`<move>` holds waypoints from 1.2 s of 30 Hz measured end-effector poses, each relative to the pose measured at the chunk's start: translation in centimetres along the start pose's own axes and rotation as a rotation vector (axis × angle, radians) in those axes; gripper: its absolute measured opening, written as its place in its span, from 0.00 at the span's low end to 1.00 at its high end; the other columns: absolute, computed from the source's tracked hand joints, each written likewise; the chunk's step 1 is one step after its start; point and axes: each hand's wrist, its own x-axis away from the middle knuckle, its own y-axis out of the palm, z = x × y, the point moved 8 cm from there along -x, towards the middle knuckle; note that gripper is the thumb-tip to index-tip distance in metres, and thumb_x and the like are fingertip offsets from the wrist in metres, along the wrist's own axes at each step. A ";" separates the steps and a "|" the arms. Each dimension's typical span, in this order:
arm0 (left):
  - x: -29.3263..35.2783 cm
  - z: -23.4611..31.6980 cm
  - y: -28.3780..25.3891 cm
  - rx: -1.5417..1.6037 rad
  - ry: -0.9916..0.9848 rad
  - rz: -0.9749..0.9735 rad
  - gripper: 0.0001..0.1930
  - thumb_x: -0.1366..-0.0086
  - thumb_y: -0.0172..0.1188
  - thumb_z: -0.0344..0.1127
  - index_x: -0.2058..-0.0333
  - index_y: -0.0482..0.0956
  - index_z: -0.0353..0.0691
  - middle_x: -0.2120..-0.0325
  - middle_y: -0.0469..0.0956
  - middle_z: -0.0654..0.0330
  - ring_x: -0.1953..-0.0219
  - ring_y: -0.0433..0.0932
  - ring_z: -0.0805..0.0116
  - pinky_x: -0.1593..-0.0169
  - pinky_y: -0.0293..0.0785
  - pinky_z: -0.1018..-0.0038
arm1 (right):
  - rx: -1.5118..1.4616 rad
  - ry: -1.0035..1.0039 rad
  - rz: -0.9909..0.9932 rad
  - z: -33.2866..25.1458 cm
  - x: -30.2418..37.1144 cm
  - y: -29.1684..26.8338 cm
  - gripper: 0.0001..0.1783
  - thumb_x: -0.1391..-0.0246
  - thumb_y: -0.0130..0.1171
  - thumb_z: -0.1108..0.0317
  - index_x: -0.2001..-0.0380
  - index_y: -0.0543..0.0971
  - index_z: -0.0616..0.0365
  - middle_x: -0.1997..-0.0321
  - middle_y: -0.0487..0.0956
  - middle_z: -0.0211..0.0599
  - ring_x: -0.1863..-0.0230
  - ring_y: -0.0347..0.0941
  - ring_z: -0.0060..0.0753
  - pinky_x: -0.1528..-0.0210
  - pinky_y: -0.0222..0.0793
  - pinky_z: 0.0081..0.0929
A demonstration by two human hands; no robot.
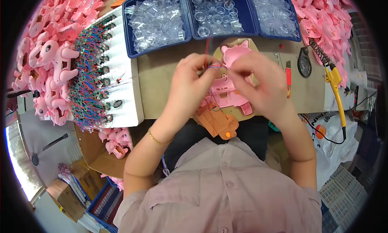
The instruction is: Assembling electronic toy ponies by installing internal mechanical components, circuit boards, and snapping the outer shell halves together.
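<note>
- Thin coloured wires [214, 66] are pinched between the thumb and index finger of the left hand [189, 81], and a blurred red and green length is raised above its fingertips.
- The right hand [264, 85] is held just beside it, its thumb and fingers drawn together near the wire ends; whether a strand is gripped there cannot be told, because of blur.
- Beneath and between the hands, a pink body shell [221, 86] is laid on the worktable [157, 87], with a second, rounded pink shell piece [236, 54] placed just beyond the fingertips.
- Nearer the torso, below the hands, an orange-brown plastic housing [216, 121] is seen at the table edge, fitted with a bright orange knob [228, 134].
- To the right of the right hand, a red-handled knife [288, 81] and a black oval part [304, 63] are laid out; farther right, a yellow-handled soldering iron [334, 79] is rested in a coiled spring holder [319, 51].
- Ahead of the hands, three blue bins [188, 14] are lined up, filled with clear plastic parts [157, 20]; round cups [217, 18] are contained in the middle one.
- To the left of the left hand, a white foam tray [128, 91] is covered along its far side by bundled coloured leads [89, 77].
- Beyond that tray, pink toy animals [64, 65] are heaped; pink shell parts [323, 14] are piled at the far right.
- Below the left forearm, more pink pieces [116, 142] are held in a cardboard box [91, 152].
</note>
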 end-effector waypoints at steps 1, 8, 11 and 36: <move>0.2 -0.3 -0.1 0.057 0.002 -0.023 0.11 0.45 0.61 0.32 0.63 0.79 0.35 0.72 0.75 0.57 0.69 0.73 0.70 0.64 0.68 0.73 | -0.156 0.123 -0.071 0.2 0.9 0.5 0.08 0.54 0.60 0.82 0.67 0.77 0.64 0.70 0.77 0.35 0.70 0.73 0.24 0.66 0.69 0.20; 0.1 1.8 0.2 0.157 0.057 -0.320 0.13 0.42 0.62 0.34 0.61 0.79 0.33 0.70 0.75 0.62 0.65 0.75 0.75 0.61 0.71 0.78 | -0.568 0.577 -0.176 2.6 4.8 0.6 0.09 0.54 0.58 0.85 0.67 0.76 0.66 0.65 0.75 0.37 0.64 0.72 0.25 0.60 0.68 0.21; 0.2 0.5 -0.6 0.282 -0.027 -0.146 0.08 0.33 0.53 0.34 0.64 0.75 0.35 0.66 0.78 0.62 0.61 0.75 0.77 0.53 0.68 0.79 | -0.511 0.511 -0.287 1.8 5.4 0.2 0.10 0.54 0.58 0.86 0.66 0.77 0.67 0.64 0.77 0.39 0.65 0.73 0.25 0.63 0.70 0.22; 0.8 -0.2 -0.9 0.282 -0.037 -0.054 0.11 0.38 0.59 0.35 0.64 0.78 0.30 0.69 0.80 0.60 0.63 0.76 0.77 0.56 0.71 0.77 | 0.203 0.192 -0.290 0.1 4.0 2.3 0.04 0.55 0.63 0.73 0.73 0.79 0.56 0.74 0.78 0.29 0.70 0.72 0.28 0.51 0.61 0.30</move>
